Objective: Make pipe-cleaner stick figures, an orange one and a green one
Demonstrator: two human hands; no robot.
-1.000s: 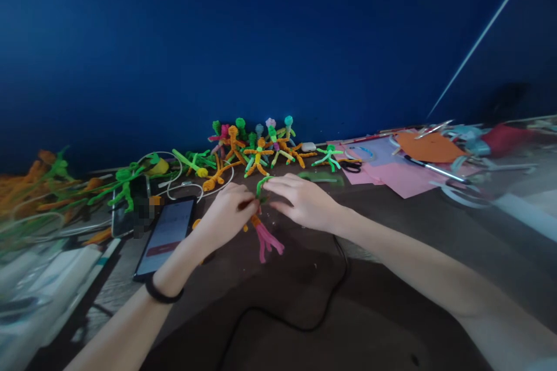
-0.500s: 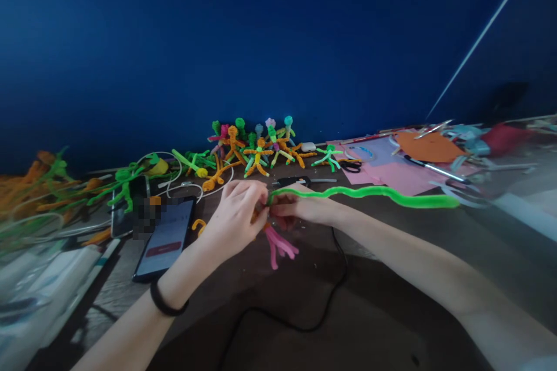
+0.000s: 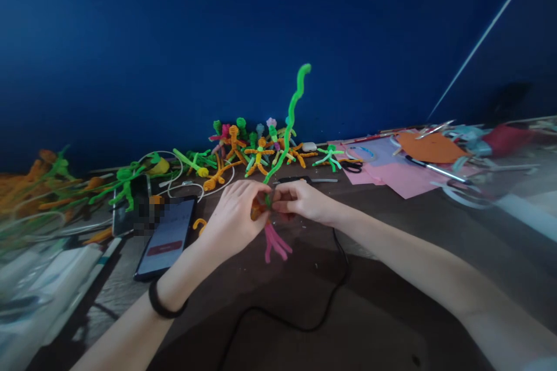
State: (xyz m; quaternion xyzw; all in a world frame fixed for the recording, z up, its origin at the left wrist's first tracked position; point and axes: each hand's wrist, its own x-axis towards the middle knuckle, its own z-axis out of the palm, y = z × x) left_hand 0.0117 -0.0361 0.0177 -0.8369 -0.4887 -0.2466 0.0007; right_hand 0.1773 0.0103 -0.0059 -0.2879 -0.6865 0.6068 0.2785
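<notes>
My left hand (image 3: 235,214) is closed around a small pipe-cleaner figure whose orange part peeks out between the fingers. Its pink strands (image 3: 275,243) hang below the fingertips. From the same spot a long green pipe cleaner (image 3: 290,116) rises up and slightly right, wavy along its length, with its free end high against the blue wall. My right hand (image 3: 307,203) meets the left at the figure, thumb and fingers pinched at the base of the green pipe cleaner. The fingers hide most of the figure's body.
Several pipe-cleaner figures (image 3: 261,153) stand along the wall. A phone (image 3: 167,243) lies left of my hands, beside white cables. At right are scissors (image 3: 351,166), pink paper (image 3: 407,179) and orange paper (image 3: 430,148). A black cord (image 3: 300,327) curves across the near tabletop.
The green pipe cleaner's free end has swung from pointing right, over my right forearm, to pointing upward. My right hand's fingers have shifted at the figure; my left hand stays nearly in place.
</notes>
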